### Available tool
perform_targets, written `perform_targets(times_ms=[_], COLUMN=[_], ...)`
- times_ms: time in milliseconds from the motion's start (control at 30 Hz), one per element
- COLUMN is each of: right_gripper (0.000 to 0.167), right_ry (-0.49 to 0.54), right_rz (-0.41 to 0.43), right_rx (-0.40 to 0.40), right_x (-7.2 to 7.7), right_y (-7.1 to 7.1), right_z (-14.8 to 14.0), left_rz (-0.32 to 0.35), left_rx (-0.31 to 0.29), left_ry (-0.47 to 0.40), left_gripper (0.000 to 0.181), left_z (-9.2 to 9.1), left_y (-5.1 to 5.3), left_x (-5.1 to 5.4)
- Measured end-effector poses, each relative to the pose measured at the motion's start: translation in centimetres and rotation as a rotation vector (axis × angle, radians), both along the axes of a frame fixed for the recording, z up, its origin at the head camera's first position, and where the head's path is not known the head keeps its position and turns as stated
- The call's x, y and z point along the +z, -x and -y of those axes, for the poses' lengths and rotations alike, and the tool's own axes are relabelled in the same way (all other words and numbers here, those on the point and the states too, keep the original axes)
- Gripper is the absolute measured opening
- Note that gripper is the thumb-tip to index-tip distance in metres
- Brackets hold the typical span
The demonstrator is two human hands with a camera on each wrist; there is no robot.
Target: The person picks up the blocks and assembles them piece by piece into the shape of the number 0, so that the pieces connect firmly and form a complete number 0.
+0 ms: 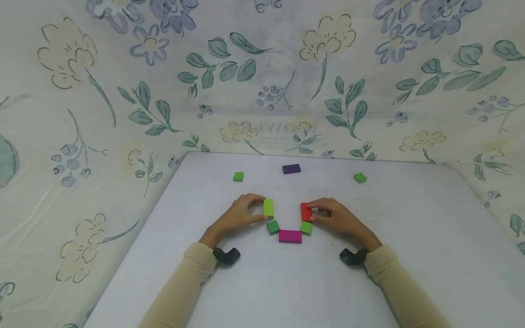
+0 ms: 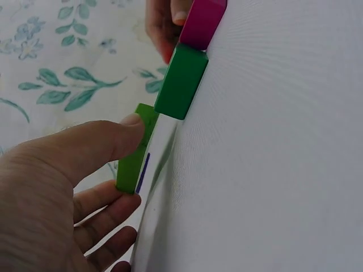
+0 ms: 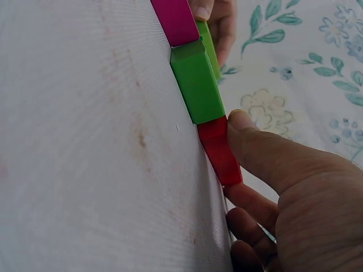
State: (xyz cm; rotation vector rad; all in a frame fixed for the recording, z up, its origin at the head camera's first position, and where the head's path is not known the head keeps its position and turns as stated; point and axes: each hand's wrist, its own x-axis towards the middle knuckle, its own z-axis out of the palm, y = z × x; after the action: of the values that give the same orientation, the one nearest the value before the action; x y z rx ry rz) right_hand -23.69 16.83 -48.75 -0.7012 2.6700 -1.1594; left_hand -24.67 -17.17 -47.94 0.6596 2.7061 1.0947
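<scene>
Could knock smooth dark-green squarish block (image 1: 272,227) or mid-green squarish block (image 1: 306,228) askew by pressing too hard with smooth lime-green rectangular block (image 1: 268,208), pinched in left hand (image 1: 239,213), or smooth red rectangular block (image 1: 305,213), pinched in right hand (image 1: 337,218), just beyond on white table (image 1: 430,228). Pointing roughly straight ahead along long axes, near-parallel.

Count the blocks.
8: left green block, purple block, right green block at back; lime block in left hand, red block in right hand; dark green block, magenta block, bright green block in front.
</scene>
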Motion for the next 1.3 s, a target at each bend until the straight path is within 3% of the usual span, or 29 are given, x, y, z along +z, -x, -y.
perform_targets(times_ms=[433, 800, 1300], right_gripper=[0.044, 0.045, 0.045], right_ry=[-0.011, -0.007, -0.014], right_rz=[-0.003, 0.005, 0.002], right_rx=[-0.009, -0.013, -0.012], right_x=[0.3, 0.09, 0.19], right_y=[0.16, -0.12, -0.21], right_z=[-0.24, 0.0, 0.0], left_rz=[-0.013, -0.024, -0.007], left_rx=[0.026, 0.032, 0.041], left_ry=[0.066, 0.059, 0.055], left_gripper=[0.061, 0.047, 0.045], left_z=[-0.54, -0.32, -0.55], left_y=[-0.01, -0.15, -0.46], left_x=[0.31, -0.28, 0.16])
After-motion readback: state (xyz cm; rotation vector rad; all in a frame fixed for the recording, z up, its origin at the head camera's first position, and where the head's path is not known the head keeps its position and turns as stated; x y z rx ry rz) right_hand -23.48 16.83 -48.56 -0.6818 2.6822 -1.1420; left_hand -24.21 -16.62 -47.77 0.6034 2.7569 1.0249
